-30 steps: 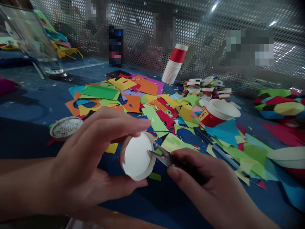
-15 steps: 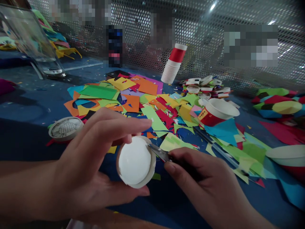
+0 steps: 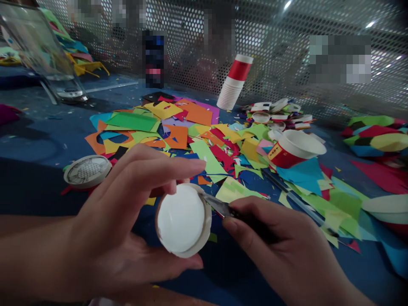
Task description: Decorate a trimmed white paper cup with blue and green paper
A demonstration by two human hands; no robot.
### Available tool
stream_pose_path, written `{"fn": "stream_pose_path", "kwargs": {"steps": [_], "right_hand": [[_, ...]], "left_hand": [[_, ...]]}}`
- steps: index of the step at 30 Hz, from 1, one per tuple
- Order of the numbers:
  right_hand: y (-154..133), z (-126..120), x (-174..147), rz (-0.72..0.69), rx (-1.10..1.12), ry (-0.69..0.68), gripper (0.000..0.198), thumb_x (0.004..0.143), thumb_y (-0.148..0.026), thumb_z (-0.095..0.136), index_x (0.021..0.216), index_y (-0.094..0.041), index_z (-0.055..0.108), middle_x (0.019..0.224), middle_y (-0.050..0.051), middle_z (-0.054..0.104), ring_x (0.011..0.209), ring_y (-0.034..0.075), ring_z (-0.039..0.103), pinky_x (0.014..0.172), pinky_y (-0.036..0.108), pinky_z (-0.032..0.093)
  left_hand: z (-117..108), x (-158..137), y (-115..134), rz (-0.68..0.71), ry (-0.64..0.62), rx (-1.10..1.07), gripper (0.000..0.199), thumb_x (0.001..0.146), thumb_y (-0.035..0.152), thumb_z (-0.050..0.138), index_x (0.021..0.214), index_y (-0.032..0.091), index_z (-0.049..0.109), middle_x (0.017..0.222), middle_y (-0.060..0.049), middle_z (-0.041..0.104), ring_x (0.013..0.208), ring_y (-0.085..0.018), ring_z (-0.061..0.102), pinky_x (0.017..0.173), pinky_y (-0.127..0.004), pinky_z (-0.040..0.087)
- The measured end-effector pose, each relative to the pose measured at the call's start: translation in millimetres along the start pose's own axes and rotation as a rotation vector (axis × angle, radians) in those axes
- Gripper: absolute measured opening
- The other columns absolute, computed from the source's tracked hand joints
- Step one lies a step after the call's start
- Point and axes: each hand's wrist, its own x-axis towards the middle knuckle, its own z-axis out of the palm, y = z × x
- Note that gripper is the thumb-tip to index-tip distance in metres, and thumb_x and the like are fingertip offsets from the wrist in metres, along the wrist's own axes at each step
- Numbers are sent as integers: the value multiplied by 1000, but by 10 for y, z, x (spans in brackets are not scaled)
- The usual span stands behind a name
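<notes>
Between the fingers and thumb of my left hand (image 3: 127, 212) is the cut-off base of a paper cup (image 3: 181, 219), its round white face turned toward me. A narrow, uneven rim stands around that face. My right hand (image 3: 277, 238) grips a utility knife (image 3: 236, 212) by its dark handle. The knife's blade tip touches the upper right of the cup base's rim. To the left, behind my left hand, another low round cup base (image 3: 87, 171) lies on the table with a black drawn pattern on its face.
Colourful paper scraps (image 3: 172, 136) cover the blue table (image 3: 105, 93). A red-and-white paper cup (image 3: 296, 148) lies right, a leaning cup stack (image 3: 236, 83) behind. A glass jar (image 3: 66, 85) holds some water at left. A pen (image 3: 306, 206) lies by my right hand. A perforated metal screen (image 3: 185, 46) backs everything.
The cup base has shifted slightly right and down in my left hand's grip. The knife stays against its rim, moved a little right. The view has turned slightly.
</notes>
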Motion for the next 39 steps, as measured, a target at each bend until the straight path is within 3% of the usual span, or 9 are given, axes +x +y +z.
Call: {"fn": "stream_pose_path", "kwargs": {"steps": [10,16,22,25,28,32,34,36,39], "right_hand": [[-11,-32,-6,-2,6,-15,23,94,-36,57,77,-26,70,67,-3,73,56,14,63,51,23,48],[29,-24,-7,-36,-9,-1,22,93,-34,59,77,-26,72,68,-3,75,57,14,66,51,22,49],[61,-86,57,-70,15,90,21,92,-36,61,78,-26,74,64,-3,73,50,14,63,43,20,48],[157,-224,109,-114,-74,189,24,95,-40,59,85,-27,77,69,-2,76,52,16,68,43,21,50],[302,-364,149,-106,-279,344,32,96,-50,59,100,-26,80,85,4,82,64,22,75,54,28,58],[469,-448,200,-88,-567,452,44,99,-50,55,121,-19,77,106,14,82,87,32,78,72,39,61],[514,-455,222,-98,-622,431,46,98,-45,54,129,-16,74,97,14,82,82,31,78,69,38,58],[533,-458,234,-91,-622,372,47,96,-44,57,133,-18,71,78,8,79,66,27,75,56,34,52],[521,-470,225,-83,-605,269,36,90,-44,62,118,-24,74,66,1,74,54,23,69,45,29,42]], "left_hand": [[-7,-43,8,-35,16,8,80,69,37,95,136,20,56,100,0,50,88,-19,58,68,-30,55],[34,-113,-1,-164,71,73,77,75,69,82,138,33,57,93,-1,54,87,-23,61,66,-35,56],[-1,-101,-52,-134,29,-107,81,71,37,93,141,29,55,112,-2,59,100,-21,61,84,-29,60],[-31,-123,-80,-172,-82,-174,79,80,26,86,148,31,46,130,-1,57,115,-19,62,102,-22,55],[-54,-146,-87,-206,-233,-197,90,82,22,81,156,35,32,141,0,57,127,-20,60,112,-23,50],[-72,-117,-75,-208,-561,-107,102,81,22,74,160,41,12,143,2,61,136,-23,59,121,-34,45],[-74,-92,-73,-193,-647,-62,104,80,16,69,160,41,7,140,4,65,138,-24,57,130,-46,28],[-79,-71,-68,-179,-671,-44,106,78,12,67,161,41,7,135,4,67,141,-26,54,132,-53,19],[-117,-31,-48,-142,-679,-41,108,76,15,71,161,42,9,131,5,68,135,-24,57,129,-45,29]]}}
